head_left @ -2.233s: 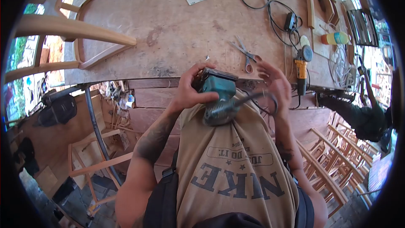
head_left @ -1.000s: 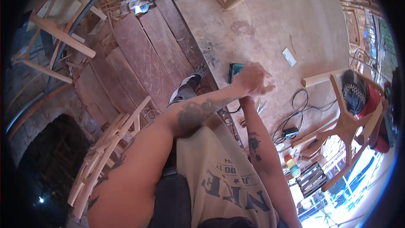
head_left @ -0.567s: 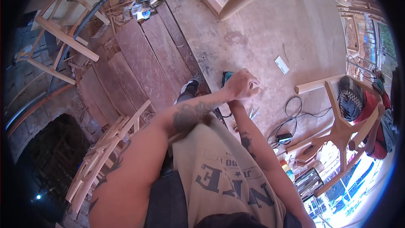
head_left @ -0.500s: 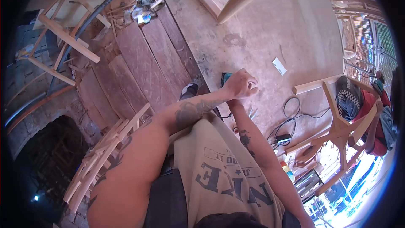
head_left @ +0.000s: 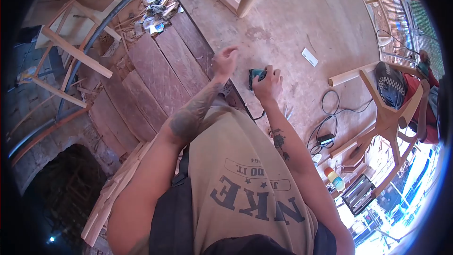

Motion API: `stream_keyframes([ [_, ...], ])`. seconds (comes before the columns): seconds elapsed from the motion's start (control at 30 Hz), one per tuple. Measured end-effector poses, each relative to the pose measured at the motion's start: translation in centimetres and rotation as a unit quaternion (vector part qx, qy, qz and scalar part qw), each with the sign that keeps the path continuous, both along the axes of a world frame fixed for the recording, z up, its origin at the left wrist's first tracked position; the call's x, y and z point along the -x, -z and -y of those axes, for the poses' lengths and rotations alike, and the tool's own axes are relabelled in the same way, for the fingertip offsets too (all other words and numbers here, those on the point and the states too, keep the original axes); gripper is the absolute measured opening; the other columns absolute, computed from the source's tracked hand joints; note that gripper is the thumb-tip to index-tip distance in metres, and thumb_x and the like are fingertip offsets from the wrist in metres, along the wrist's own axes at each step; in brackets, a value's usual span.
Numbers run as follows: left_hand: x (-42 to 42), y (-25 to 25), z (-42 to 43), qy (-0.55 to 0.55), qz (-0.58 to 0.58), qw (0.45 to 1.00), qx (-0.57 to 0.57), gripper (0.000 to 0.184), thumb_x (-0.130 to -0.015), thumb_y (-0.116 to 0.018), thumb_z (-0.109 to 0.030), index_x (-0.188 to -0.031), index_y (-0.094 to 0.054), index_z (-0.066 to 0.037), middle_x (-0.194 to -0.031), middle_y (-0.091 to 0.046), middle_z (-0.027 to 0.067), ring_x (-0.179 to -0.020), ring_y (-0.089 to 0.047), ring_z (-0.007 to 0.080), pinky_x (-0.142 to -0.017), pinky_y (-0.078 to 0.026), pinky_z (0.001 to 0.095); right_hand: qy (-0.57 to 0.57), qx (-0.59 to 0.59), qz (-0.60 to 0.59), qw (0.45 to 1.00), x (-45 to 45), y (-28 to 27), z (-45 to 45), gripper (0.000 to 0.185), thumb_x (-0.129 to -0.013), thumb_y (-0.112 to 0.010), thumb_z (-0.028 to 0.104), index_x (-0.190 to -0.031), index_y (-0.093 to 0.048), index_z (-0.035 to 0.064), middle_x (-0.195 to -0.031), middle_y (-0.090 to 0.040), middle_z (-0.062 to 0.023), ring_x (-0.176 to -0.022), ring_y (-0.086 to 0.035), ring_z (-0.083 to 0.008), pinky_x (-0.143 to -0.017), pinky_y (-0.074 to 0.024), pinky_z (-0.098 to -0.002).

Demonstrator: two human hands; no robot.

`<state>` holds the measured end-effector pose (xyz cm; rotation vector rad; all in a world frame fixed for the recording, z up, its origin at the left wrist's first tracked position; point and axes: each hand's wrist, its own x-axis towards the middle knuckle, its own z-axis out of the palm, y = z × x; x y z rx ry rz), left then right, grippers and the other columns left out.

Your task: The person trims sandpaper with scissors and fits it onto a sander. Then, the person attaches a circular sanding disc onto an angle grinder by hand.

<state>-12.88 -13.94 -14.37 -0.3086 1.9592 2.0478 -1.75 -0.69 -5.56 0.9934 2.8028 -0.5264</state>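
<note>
The green power sander (head_left: 256,76) rests on the wooden worktable (head_left: 283,28) close to its edge, partly covered by fingers. My right hand (head_left: 269,84) is closed on it from the right side. To the left, my left hand (head_left: 225,61) hovers by the table edge, apart from the sander, with its fingers loosely spread and nothing in them. A cord runs from the sander along the edge. A white label (head_left: 310,56) lies further in on the tabletop.
A wooden frame (head_left: 245,2) stands at the table's far side. On the right are a black cable (head_left: 325,119), a bottle (head_left: 334,179), a crate (head_left: 359,193) and a co-worker in red beside a wooden chair part (head_left: 386,118). Chair frames stand at left.
My left hand has drawn back leftward from over my right hand. The sander and my right hand on it now show more fully. The view has shifted slightly.
</note>
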Motion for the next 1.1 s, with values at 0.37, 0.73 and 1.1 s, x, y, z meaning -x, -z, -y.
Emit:
stream_keyframes([
  [0.37,-5.1,0.8,2.2,0.124,-0.038,0.984,0.120,0.032,-0.092,-0.074,-0.022,-0.120,-0.078,-0.008,-0.106,-0.082,0.0081,-0.099,-0.078,0.0178,-0.089,-0.059,0.0313,0.007,0.026,-0.021,0.999,-0.5,-0.7,-0.8,0.045,-0.081,-0.080,0.031,-0.120,-0.065,0.0141,-0.117,-0.066,-0.0192,-0.107,-0.068,-0.0437,-0.090,-0.0575,-0.0540],
  [0.73,-11.3,-11.7,-0.4,0.449,0.114,0.861,-0.210,0.092,-0.096,-0.080,-0.048,-0.169,-0.034,-0.015,-0.164,-0.048,0.0158,-0.141,-0.054,0.0242,-0.112,-0.047,0.0380,0.306,0.609,-0.476,0.556,-18.5,-8.5,-5.0,0.034,-0.102,-0.064,0.024,-0.132,-0.056,0.0105,-0.115,-0.067,-0.0084,-0.104,-0.068,-0.0241,-0.095,-0.0573,-0.0392],
  [1.1,-18.5,-20.1,-8.1,0.589,0.060,0.697,-0.404,0.129,-0.080,-0.095,-0.042,-0.173,-0.011,-0.012,-0.172,-0.030,0.0118,-0.145,-0.051,0.0294,-0.114,-0.050,0.0409,0.301,0.375,-0.618,0.622,-26.8,-16.2,-0.6,0.063,-0.091,-0.083,0.017,-0.140,-0.044,0.0150,-0.128,-0.060,-0.0085,-0.104,-0.065,-0.0204,-0.086,-0.0593,-0.0341],
])
